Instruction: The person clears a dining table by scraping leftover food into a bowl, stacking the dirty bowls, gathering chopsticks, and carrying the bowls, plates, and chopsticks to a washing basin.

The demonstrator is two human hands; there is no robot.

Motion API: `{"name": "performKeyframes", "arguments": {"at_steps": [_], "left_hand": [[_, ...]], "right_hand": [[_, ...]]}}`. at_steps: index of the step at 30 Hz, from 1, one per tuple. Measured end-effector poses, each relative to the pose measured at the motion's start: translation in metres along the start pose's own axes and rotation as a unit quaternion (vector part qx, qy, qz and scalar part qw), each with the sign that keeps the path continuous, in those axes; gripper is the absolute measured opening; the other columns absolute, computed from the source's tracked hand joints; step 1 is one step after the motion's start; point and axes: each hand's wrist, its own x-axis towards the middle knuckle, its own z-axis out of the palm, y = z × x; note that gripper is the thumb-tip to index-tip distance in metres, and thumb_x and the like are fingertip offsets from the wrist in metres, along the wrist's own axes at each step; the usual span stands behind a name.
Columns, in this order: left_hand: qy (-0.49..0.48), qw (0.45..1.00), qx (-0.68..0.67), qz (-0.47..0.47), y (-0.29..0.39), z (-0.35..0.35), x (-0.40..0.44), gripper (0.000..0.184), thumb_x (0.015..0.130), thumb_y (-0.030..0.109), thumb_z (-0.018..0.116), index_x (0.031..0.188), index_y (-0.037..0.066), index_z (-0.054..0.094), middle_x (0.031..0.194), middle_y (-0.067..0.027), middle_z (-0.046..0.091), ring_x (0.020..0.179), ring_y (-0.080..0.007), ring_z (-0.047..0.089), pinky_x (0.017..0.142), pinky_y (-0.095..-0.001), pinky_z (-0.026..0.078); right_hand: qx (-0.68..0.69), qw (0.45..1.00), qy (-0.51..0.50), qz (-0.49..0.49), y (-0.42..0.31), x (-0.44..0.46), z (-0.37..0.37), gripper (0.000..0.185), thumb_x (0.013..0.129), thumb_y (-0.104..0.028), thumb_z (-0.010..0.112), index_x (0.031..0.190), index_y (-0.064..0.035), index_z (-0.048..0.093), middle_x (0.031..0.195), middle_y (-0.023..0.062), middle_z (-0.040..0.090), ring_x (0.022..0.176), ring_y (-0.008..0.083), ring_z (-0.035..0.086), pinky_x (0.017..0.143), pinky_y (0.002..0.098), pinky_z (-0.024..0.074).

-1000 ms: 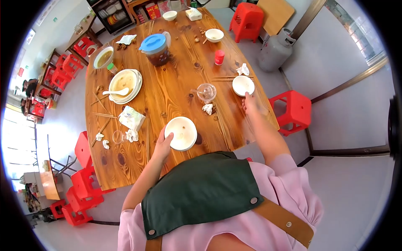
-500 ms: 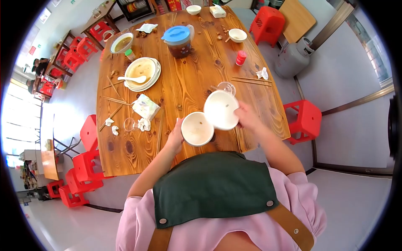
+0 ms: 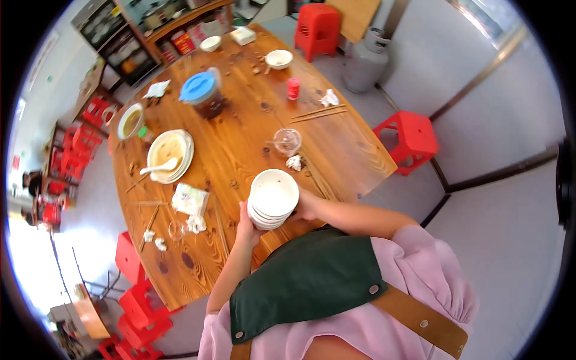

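A stack of several white bowls (image 3: 274, 195) is held between both hands above the near edge of the wooden table (image 3: 252, 135). My left hand (image 3: 247, 227) grips the stack's left side. On its right side my right hand (image 3: 305, 205) is pressed against the bowls, its fingertips partly hidden behind them. A small dark speck shows in the top bowl. Just beyond the stack are a crumpled tissue (image 3: 294, 162) and a clear cup (image 3: 287, 140) lying near it. A tissue packet (image 3: 190, 199) lies to the left.
Stacked plates with a spoon (image 3: 171, 155), a soup bowl (image 3: 131, 122) and a blue-lidded pitcher (image 3: 202, 95) stand farther left. Chopsticks (image 3: 318, 114), a red can (image 3: 293, 89) and two white bowls are at the far and right side. Red stools (image 3: 414, 139) surround the table.
The bowl in my right hand has come over from the table's right side and now tops the stack in my left hand. My right hand has moved to the stack's side. The view has shifted.
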Motion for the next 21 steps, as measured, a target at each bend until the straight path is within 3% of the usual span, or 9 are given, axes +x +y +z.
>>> {"name": "performKeyframes", "arguments": {"at_steps": [1, 4, 8, 12, 14, 15, 20, 21], "left_hand": [[-0.024, 1.0, -0.008, 0.016, -0.001, 0.0, 0.003, 0.069, 0.081, 0.063, 0.012, 0.126, 0.015, 0.032, 0.127, -0.0091, 0.037, 0.114, -0.0317, 0.038, 0.089, -0.054, 0.03], [-0.007, 1.0, -0.013, 0.017, -0.006, -0.002, 0.006, 0.068, 0.08, 0.063, 0.014, 0.126, 0.015, 0.032, 0.124, -0.0094, 0.04, 0.113, -0.0292, 0.04, 0.087, -0.0524, 0.035], [0.068, 0.996, -0.02, 0.057, -0.014, 0.022, 0.001, 0.069, 0.079, 0.065, 0.017, 0.124, 0.015, 0.033, 0.123, -0.0053, 0.042, 0.108, -0.0258, 0.045, 0.082, -0.0472, 0.042], [0.042, 0.995, -0.017, 0.087, -0.025, 0.072, 0.007, 0.06, 0.083, 0.058, 0.023, 0.125, 0.016, 0.031, 0.125, -0.0043, 0.039, 0.111, -0.023, 0.042, 0.085, -0.0439, 0.04], [0.012, 0.992, -0.048, 0.113, -0.034, 0.098, 0.03, 0.057, 0.084, 0.055, 0.025, 0.125, 0.015, 0.031, 0.124, -0.0042, 0.04, 0.112, -0.0217, 0.041, 0.089, -0.0383, 0.038], [-0.011, 0.991, -0.047, 0.124, -0.038, 0.123, 0.038, 0.054, 0.085, 0.052, 0.028, 0.124, 0.014, 0.032, 0.124, -0.0039, 0.04, 0.112, -0.0206, 0.041, 0.091, -0.035, 0.036], [-0.004, 0.993, -0.013, 0.119, -0.085, 0.232, 0.127, 0.052, 0.086, 0.049, 0.03, 0.123, 0.013, 0.034, 0.123, -0.0051, 0.042, 0.111, -0.0196, 0.042, 0.09, -0.0354, 0.038], [-0.013, 0.991, 0.01, 0.134, -0.095, 0.261, 0.147, 0.052, 0.086, 0.048, 0.03, 0.123, 0.012, 0.035, 0.121, -0.0056, 0.043, 0.11, -0.0192, 0.043, 0.09, -0.0357, 0.038]], "right_hand": [[0.008, 0.999, -0.045, -0.02, 0.004, 0.003, 0.0, 0.078, 0.07, -0.072, 0.028, 0.122, -0.015, 0.039, 0.123, 0.0108, 0.04, 0.112, 0.0295, 0.038, 0.084, 0.0526, 0.0354], [0.015, 0.994, -0.104, -0.044, 0.006, 0.009, -0.001, 0.078, 0.068, -0.072, 0.032, 0.122, -0.0159, 0.039, 0.125, 0.0117, 0.038, 0.113, 0.0314, 0.037, 0.083, 0.0535, 0.0371], [0.002, 0.988, -0.148, -0.039, -0.001, 0.005, -0.015, 0.079, 0.07, -0.073, 0.023, 0.124, -0.0157, 0.036, 0.125, 0.0105, 0.038, 0.113, 0.0303, 0.038, 0.08, 0.0516, 0.04], [0.03, 0.988, -0.148, -0.029, -0.018, -0.033, -0.053, 0.076, 0.072, -0.072, 0.024, 0.125, -0.0179, 0.034, 0.126, 0.0075, 0.037, 0.111, 0.0249, 0.04, 0.077, 0.0457, 0.043], [0.044, 0.995, -0.069, -0.055, -0.034, -0.055, -0.081, 0.079, 0.072, -0.073, 0.014, 0.125, -0.0185, 0.035, 0.127, 0.0085, 0.036, 0.118, 0.0289, 0.031, 0.086, 0.051, 0.0348], [0.033, 0.995, -0.069, -0.069, -0.045, -0.072, -0.098, 0.075, 0.074, -0.071, 0.014, 0.125, -0.02, 0.036, 0.128, 0.0079, 0.036, 0.119, 0.0266, 0.03, 0.088, 0.0502, 0.0321], [0.022, 0.996, -0.051, -0.066, -0.091, -0.117, -0.222, 0.072, 0.076, -0.069, 0.019, 0.125, -0.02, 0.035, 0.126, 0.0069, 0.037, 0.115, 0.025, 0.034, 0.086, 0.0472, 0.0342], [0.017, 0.993, -0.03, -0.113, -0.102, -0.12, -0.252, 0.071, 0.076, -0.069, 0.02, 0.124, -0.0199, 0.036, 0.126, 0.007, 0.037, 0.114, 0.0253, 0.035, 0.086, 0.0467, 0.0343]]}}
